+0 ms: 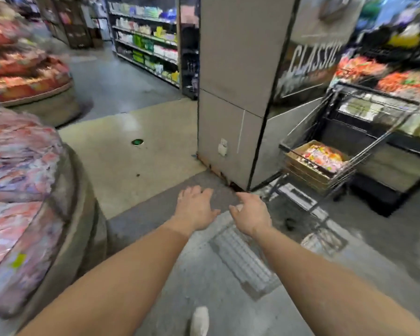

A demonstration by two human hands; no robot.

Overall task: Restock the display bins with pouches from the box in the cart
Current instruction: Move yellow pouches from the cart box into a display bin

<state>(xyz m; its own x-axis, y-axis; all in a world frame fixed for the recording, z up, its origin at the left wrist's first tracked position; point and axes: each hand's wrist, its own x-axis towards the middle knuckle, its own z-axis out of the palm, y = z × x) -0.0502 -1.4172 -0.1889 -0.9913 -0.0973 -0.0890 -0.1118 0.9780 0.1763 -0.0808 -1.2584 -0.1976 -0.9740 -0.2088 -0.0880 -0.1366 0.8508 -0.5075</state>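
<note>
Both my arms stretch forward over the floor. My left hand [195, 206] is empty with spread fingers, and my right hand [251, 213] beside it is empty and loosely open. To the right stands a wire shopping cart [344, 151], and inside it sits a cardboard box [308, 169] with colourful pouches [321, 155]. A round display bin [66, 214] heaped with pink and purple pouches [17, 180] fills the left edge. The whole view is motion-blurred.
A grey pillar [230, 105] stands between the hands and the cart. A second bin of orange bags [27, 78] sits at far left, shelving [146, 44] behind. A produce case [386, 132] lies behind the cart. A metal floor grate [243, 258] and my shoe [199, 321] are below.
</note>
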